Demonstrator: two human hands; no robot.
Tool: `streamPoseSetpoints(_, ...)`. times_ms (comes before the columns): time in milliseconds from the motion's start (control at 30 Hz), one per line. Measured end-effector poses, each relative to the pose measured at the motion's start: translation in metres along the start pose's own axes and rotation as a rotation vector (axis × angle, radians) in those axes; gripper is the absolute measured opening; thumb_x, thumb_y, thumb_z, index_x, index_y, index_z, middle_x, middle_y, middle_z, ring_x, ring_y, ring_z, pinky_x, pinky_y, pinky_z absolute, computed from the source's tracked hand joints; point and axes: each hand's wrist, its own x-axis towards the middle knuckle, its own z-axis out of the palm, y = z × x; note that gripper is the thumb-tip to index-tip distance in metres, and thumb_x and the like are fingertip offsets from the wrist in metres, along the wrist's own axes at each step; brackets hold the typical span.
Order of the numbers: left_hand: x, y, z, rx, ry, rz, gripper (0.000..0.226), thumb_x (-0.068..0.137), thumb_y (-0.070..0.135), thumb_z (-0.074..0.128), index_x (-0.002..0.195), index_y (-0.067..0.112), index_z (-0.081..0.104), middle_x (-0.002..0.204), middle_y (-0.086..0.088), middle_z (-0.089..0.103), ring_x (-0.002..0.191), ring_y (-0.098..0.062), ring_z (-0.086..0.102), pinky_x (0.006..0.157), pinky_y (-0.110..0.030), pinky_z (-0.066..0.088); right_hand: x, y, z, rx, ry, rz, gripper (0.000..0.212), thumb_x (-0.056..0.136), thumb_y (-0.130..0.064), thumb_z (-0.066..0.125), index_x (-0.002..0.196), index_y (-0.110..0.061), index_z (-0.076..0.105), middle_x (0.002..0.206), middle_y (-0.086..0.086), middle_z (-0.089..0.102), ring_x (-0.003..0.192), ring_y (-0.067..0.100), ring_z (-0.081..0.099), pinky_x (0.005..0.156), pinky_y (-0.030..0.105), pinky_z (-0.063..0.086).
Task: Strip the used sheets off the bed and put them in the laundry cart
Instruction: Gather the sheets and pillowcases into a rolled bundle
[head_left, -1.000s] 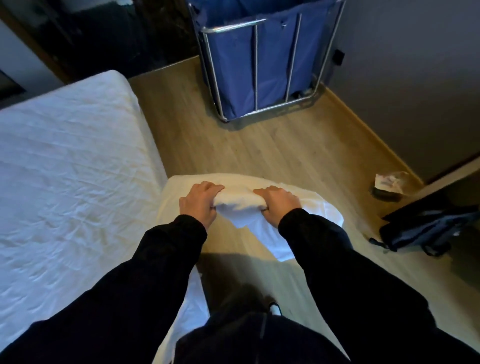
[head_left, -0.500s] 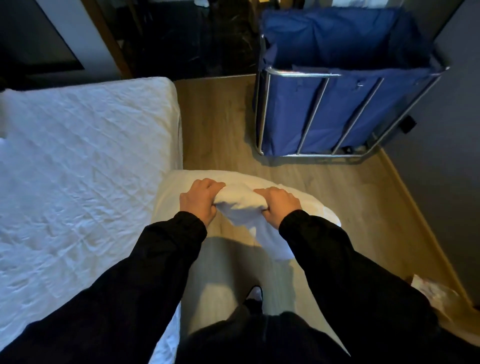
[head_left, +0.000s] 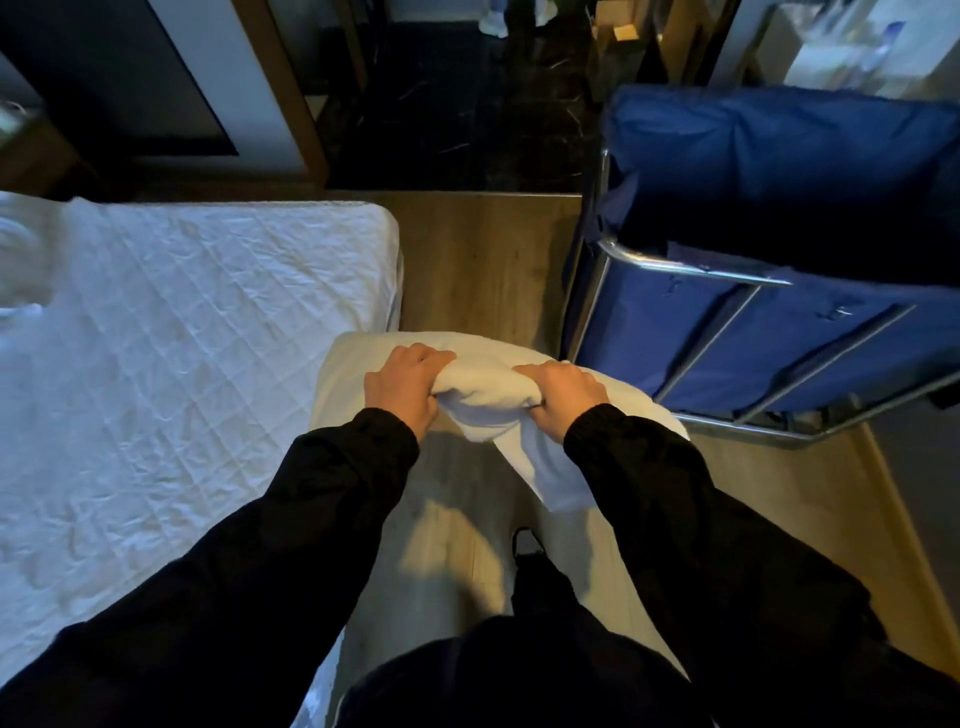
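Left hand (head_left: 402, 387) and right hand (head_left: 563, 397) are both clenched on the bunched white sheet (head_left: 485, 387). I hold it off the floor at centre frame, with a loose tail hanging toward 5 o'clock. The bed (head_left: 182, 338) at 9 o'clock shows only a quilted white cover where visible, so I judge stripping done there; a white shape at its far left is too blurred to identify. Remaining: the sheet is not yet in the laundry cart (head_left: 701, 332), near at 2 o'clock with its blue bag open.
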Motion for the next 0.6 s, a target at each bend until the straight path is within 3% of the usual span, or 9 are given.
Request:
streamPoseSetpoints(300, 0.166, -0.024, -0.031, -0.045, 0.008, -0.183, 0.05, 0.088, 0.016, 0.052, 0.137, 0.028, 0.049, 0.138, -0.002, 0.047, 0.126, -0.026, 0.038, 0.084, -0.042, 0.038, 0.19, 0.014, -0.071, -0.09, -0.037, -0.147, 0.041, 0.091, -0.03, 0.053, 0.131, -0.038, 0.051, 0.119, 0.005, 0.059, 0.107, 0.033, 0.057, 0.079, 0.037, 0.044)
streamPoseSetpoints(400, 0.219, -0.043, -0.033, -0.058, 0.163, -0.192, 0.04, 0.087, 0.024, 0.047, 0.124, 0.025, 0.063, 0.122, -0.009, 0.059, 0.114, -0.032, 0.053, 0.075, -0.046, 0.041, 0.252, 0.006, -0.088, -0.096, -0.056, -0.17, 0.032, 0.093, -0.035, 0.048, 0.125, -0.036, 0.055, 0.114, 0.005, 0.061, 0.103, 0.032, 0.058, 0.079, 0.036, 0.044)
streamPoseSetpoints(533, 0.301, -0.076, -0.044, 0.026, 0.093, -0.292, 0.046, 0.092, 0.016, 0.045, 0.133, 0.035, 0.051, 0.134, 0.001, 0.051, 0.125, -0.024, 0.044, 0.082, -0.043, 0.043, 0.341, -0.006, -0.105, -0.098, -0.081, -0.202, 0.031, 0.094, -0.034, 0.05, 0.125, -0.031, 0.056, 0.113, 0.007, 0.064, 0.1, 0.031, 0.06, 0.083, 0.039, 0.05)
streamPoseSetpoints(600, 0.34, -0.094, -0.052, -0.015, 0.132, -0.307, 0.047, 0.09, 0.012, 0.047, 0.132, 0.033, 0.053, 0.131, 0.0, 0.053, 0.123, -0.024, 0.044, 0.08, -0.043, 0.044, 0.385, -0.012, -0.113, -0.079, -0.083, -0.195, 0.035, 0.093, -0.032, 0.053, 0.128, -0.034, 0.055, 0.115, 0.006, 0.065, 0.101, 0.031, 0.061, 0.085, 0.04, 0.052)
